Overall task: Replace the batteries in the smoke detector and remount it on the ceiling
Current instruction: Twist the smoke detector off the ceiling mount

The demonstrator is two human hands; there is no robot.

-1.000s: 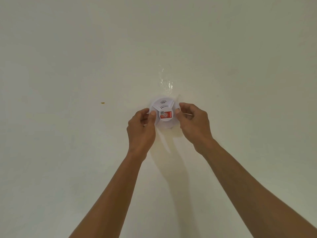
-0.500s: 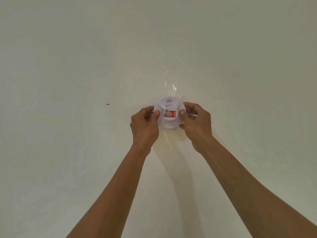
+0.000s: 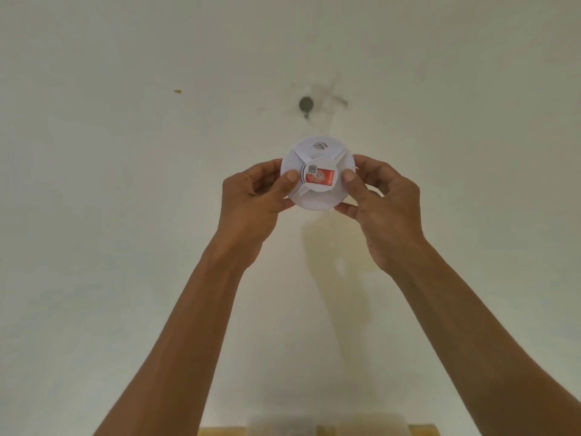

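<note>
A small yellowish speck [image 3: 177, 91] marks the ceiling [image 3: 94, 184] at far left. The left hand [image 3: 251, 196] pinches the white smoke detector [image 3: 317, 177] with thumb on its face, fingers behind. The right hand [image 3: 382, 199] mirrors that grip, likely to steady it. The unit sits clear of the ceiling, below a dark mounting spot [image 3: 306, 104].
</note>
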